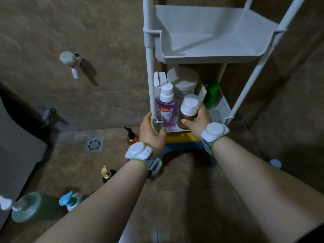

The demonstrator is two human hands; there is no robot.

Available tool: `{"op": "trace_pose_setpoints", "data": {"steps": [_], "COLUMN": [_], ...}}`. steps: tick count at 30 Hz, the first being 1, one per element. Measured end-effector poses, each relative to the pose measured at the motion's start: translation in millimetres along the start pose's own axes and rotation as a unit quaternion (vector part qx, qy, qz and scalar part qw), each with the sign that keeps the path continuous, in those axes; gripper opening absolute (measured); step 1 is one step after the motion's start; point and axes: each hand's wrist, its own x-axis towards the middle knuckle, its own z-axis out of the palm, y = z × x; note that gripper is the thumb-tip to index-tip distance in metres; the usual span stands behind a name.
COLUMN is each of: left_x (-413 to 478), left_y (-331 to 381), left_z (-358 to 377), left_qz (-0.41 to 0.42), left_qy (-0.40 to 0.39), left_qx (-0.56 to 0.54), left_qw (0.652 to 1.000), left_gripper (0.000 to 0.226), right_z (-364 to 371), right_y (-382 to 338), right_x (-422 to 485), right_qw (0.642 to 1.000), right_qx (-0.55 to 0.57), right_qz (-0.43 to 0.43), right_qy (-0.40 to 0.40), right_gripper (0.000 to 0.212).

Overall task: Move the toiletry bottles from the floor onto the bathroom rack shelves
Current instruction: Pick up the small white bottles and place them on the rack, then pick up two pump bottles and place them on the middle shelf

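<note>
While round amber bottle (188, 110), right grip (199, 122)

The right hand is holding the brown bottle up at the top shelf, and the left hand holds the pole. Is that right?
Not quite. The head view shows the right hand holding the brown bottle down at the lower shelf, not the top one. The left hand does hold the pole.

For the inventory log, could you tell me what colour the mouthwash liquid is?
The mouthwash is purple; head view shows it best.
</note>
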Motion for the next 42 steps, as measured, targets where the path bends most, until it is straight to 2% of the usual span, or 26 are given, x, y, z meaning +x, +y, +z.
{"op": "trace_pose_setpoints", "data": {"steps": [15,19,22,24,26,29,32,35,37,40,42], "left_x": [9,3,-7,-22,-43,-72,-93,-104,-104,-97,-86], "left_y": [-26,-31,-34,-41,-56,-94,-129,-154,-171,-195,-199], "left_z": [13,11,6,2,-3,-12,-21,-36,-47,-64,-68], "left_qz": [0.011,0.024,0.028,0.011,-0.018,-0.057,-0.113,-0.194,-0.254,-0.286,-0.306], "left_qy": [-0.011,-0.019,-0.008,-0.002,-0.006,0.021,0.053,0.080,0.102,0.122,0.123], "left_qx": [-0.076,-0.055,-0.048,-0.062,-0.051,-0.003,0.021,0.024,0.020,0.028,0.038], "left_qw": [0.997,0.998,0.998,0.998,0.999,0.998,0.992,0.977,0.962,0.950,0.943], "left_gripper": [0.070,0.071,0.071,0.069,0.066,0.065,0.065,0.064,0.065,0.059,0.060], "right_z": [24,25,23,22,26,46,70,99,118,150,158], "right_y": [29,33,29,24,23,32,45,64,78,99,107], "right_x": [32,27,11,-10,-38,-81,-111,-129,-134,-134,-130], "right_qw": [0.999,0.999,0.996,0.989,0.980,0.974,0.979,0.985,0.987,0.975,0.966], "right_qx": [-0.044,-0.028,-0.061,-0.067,-0.057,-0.077,-0.104,-0.103,-0.098,-0.098,-0.112], "right_qz": [0.008,0.027,-0.014,-0.059,-0.123,-0.188,-0.175,-0.113,-0.039,0.068,0.093], "right_qy": [0.002,-0.001,0.062,0.122,0.146,0.097,0.017,-0.076,-0.121,-0.185,-0.213], "right_gripper": [0.058,0.065,0.068,0.058,0.047,0.037,0.037,0.043,0.051,0.069,0.077]}}
